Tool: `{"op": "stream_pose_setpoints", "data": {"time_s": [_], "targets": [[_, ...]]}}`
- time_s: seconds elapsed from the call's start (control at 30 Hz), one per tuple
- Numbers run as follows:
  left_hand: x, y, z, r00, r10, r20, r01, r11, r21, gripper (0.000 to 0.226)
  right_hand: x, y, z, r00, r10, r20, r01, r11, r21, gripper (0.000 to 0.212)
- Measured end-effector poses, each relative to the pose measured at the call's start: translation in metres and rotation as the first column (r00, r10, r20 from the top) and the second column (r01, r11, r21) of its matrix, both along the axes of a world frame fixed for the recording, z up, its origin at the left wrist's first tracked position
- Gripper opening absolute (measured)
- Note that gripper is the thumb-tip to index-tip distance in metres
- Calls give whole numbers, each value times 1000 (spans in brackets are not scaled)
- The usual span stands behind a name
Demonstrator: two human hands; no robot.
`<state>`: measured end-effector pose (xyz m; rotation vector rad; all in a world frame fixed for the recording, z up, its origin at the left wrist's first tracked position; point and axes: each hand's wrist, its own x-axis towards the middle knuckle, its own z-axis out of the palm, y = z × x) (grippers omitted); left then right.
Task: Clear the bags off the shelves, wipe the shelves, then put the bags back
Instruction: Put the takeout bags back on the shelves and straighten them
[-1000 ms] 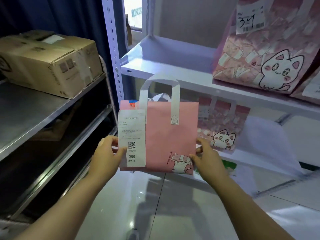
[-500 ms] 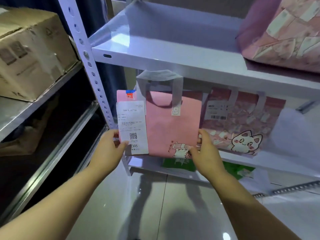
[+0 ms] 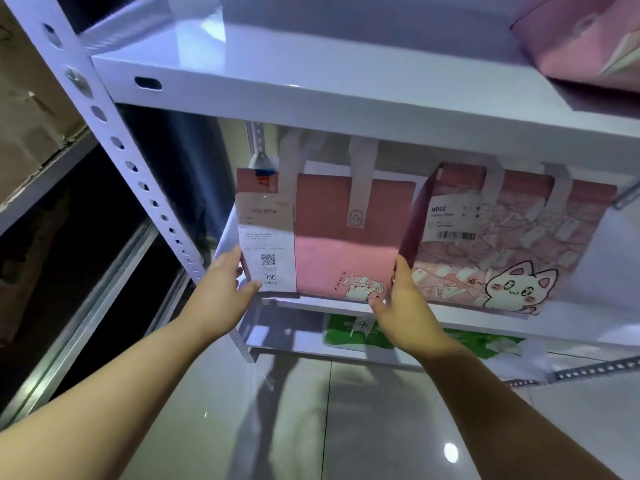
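Gripping pink bag (image 3: 346, 244) at lower side edges w/ L hand (image 3: 225, 289) & R hand (image 3: 405, 306), upright, prob. to seat on shelf (image 3: 450, 310).

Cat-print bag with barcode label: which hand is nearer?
Right. Right hand holds the plain bag at its edge beside the cat-print bag; left hand holds the far edge, by the receipt.

A shop stockroom: white slotted-steel shelving (image 3: 346, 95), labelled takeaway bags (image 3: 512, 237) with order receipts (image 3: 266, 244), cardboard cartons (image 3: 31, 109).

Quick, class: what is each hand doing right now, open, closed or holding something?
Left hand: grips the pink bag at its left edge.
Right hand: grips the same bag's right edge.
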<state>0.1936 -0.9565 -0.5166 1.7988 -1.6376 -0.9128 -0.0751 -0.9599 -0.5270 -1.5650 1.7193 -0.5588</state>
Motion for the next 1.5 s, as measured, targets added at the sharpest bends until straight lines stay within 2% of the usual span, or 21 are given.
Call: {"op": "stream_pose_setpoints", "data": {"time_s": [0.13,0.23,0.4,0.5,0.73,0.9,1.13,1.5], "targets": [[1,-10,1,1000,4,2,-4,999,32,46,2,-9,-1,996,-12,-94,13,1000,4,64],[1,-8,2,1000,13,22,-14,1000,28,45,1,-8,-1,994,-30,-104,29,999,-19,63],[-2,9,1,992,114,-47,-114,993,-6,35,-5,7,8,986,-116,-118,106,990,-92,53],[-9,29,-3,987,153,-58,-151,988,26,47,-11,29,12,979,-132,-155,107,981,-161,41],[-43,80,-21,997,59,-57,-53,993,106,20,-37,81,2,990,-84,-117,64,984,-166,18],[-71,119,-48,999,13,-40,-6,986,169,7,-69,119,-32,990,-86,-111,79,995,-64,12],[-112,153,-109,999,34,-29,-25,966,258,10,-109,150,-90,987,-74,-141,78,997,24,8],[-134,78,-227,999,-36,33,26,965,263,3,-125,92,-217,967,-178,-183,191,980,54,18]]}}
